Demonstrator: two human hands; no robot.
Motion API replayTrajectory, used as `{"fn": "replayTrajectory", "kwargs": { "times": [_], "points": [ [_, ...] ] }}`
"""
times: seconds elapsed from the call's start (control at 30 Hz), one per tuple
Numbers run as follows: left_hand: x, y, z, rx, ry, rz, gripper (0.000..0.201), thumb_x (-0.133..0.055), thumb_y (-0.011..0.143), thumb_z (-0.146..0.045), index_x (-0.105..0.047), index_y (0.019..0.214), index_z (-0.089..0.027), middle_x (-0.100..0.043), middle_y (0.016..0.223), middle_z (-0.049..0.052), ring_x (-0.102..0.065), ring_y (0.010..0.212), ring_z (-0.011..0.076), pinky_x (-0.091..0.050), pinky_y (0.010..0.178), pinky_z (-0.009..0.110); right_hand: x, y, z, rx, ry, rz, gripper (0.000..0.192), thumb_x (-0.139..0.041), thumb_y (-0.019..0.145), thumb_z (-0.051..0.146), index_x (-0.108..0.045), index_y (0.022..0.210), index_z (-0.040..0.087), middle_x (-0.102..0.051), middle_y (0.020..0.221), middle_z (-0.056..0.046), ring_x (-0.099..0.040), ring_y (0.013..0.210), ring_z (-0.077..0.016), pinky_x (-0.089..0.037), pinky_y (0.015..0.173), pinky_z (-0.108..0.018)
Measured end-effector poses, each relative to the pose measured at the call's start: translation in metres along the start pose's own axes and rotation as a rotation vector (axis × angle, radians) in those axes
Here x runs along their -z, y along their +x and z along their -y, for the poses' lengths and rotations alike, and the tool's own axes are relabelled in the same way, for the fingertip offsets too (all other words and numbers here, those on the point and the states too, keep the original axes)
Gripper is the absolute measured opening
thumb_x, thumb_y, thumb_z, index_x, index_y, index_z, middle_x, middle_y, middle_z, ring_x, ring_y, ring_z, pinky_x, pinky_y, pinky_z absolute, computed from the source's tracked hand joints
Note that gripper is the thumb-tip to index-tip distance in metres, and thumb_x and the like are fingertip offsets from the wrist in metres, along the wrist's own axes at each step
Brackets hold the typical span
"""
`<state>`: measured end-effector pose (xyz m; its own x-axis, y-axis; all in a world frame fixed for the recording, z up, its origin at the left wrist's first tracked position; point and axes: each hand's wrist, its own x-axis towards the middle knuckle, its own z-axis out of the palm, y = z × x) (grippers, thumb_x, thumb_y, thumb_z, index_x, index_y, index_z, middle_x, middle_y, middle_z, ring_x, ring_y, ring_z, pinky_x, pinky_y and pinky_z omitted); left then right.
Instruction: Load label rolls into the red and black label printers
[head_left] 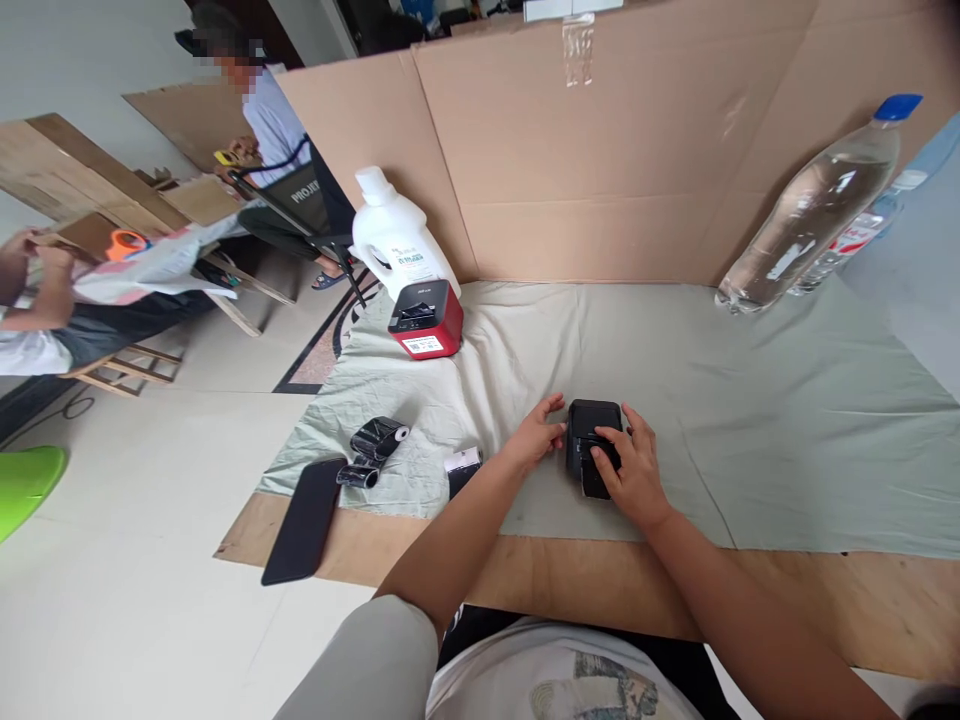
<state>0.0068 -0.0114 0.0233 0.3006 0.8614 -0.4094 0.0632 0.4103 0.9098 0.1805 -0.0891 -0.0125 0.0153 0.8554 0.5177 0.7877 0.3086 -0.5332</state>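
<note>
A small black printer (595, 430) sits on the cloth in front of me, with a dark strip (595, 484) at its near edge. My right hand (636, 465) grips the printer from the right. Its thumb and some fingers press on the top, and another finger reaches along the far right side. At the printer's left side, my left hand (538, 432) has its fingers apart and holds nothing; I cannot tell whether a fingertip touches the casing. Left of my forearm lies a small paper roll (463, 460) with a dark strip.
Farther left lie dark paper rolls (379, 437) and a black phone (304, 522) at the edge. A red and black box-shaped device (442, 325) stands before a white jug (401, 235). Water bottles (817, 215) stand right, against the cardboard wall (600, 180). Other people work left.
</note>
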Motion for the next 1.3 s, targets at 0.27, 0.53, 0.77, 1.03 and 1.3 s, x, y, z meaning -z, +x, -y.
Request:
{"fn": "replayTrajectory", "kwargs": {
  "times": [0.27,0.53,0.77,1.03,1.3],
  "points": [
    [0.009,0.013,0.000,0.056,-0.122,0.238,0.068,-0.061,0.075,-0.004,-0.053,0.138,-0.027,-0.037,0.155,0.009,-0.042,0.048,-0.0026,-0.031,0.039,0.015,-0.002,0.002,0.008,0.104,-0.084,-0.018,0.018,-0.054,0.092,0.023,-0.063,0.107,0.021,-0.036,0.144,-0.013,-0.039,0.129,-0.0328,-0.044,0.104,-0.056],
    [0.006,0.014,-0.003,0.067,-0.001,0.163,0.072,-0.055,0.071,-0.001,-0.051,0.139,-0.024,-0.042,0.152,0.011,-0.046,0.045,-0.0015,-0.028,0.037,0.015,-0.003,0.001,0.010,0.145,-0.115,-0.052,0.010,-0.058,0.089,0.019,-0.066,0.095,0.021,-0.030,0.149,-0.009,-0.036,0.133,-0.0336,-0.043,0.105,-0.056],
    [0.003,0.013,-0.001,0.048,0.028,0.145,0.071,-0.056,0.071,-0.004,-0.052,0.139,-0.025,-0.044,0.151,0.010,-0.048,0.046,-0.0002,-0.030,0.039,0.016,0.000,0.000,0.013,0.140,-0.171,-0.100,0.014,-0.060,0.089,0.022,-0.064,0.102,0.021,-0.037,0.144,-0.012,-0.038,0.132,-0.0338,-0.043,0.106,-0.056],
    [0.006,-0.007,-0.008,-0.353,0.481,0.060,0.065,-0.058,0.074,-0.009,-0.051,0.137,-0.019,-0.047,0.147,0.012,-0.064,0.085,0.0151,-0.053,0.074,0.029,-0.007,-0.004,0.003,0.046,-0.024,-0.146,0.044,-0.058,0.090,0.034,-0.044,0.128,0.019,-0.045,0.136,-0.019,-0.046,0.128,-0.0325,-0.047,0.100,-0.057],
    [-0.007,-0.003,-0.045,-0.630,0.922,0.361,0.063,-0.061,0.069,-0.004,-0.057,0.129,-0.024,-0.061,0.133,0.007,-0.050,0.128,0.0273,-0.037,0.111,0.044,-0.009,-0.006,0.001,-0.018,0.007,-0.096,0.055,-0.054,0.092,0.038,-0.034,0.139,0.019,-0.042,0.141,-0.020,-0.044,0.132,-0.0330,-0.047,0.103,-0.058]
  ]
}}
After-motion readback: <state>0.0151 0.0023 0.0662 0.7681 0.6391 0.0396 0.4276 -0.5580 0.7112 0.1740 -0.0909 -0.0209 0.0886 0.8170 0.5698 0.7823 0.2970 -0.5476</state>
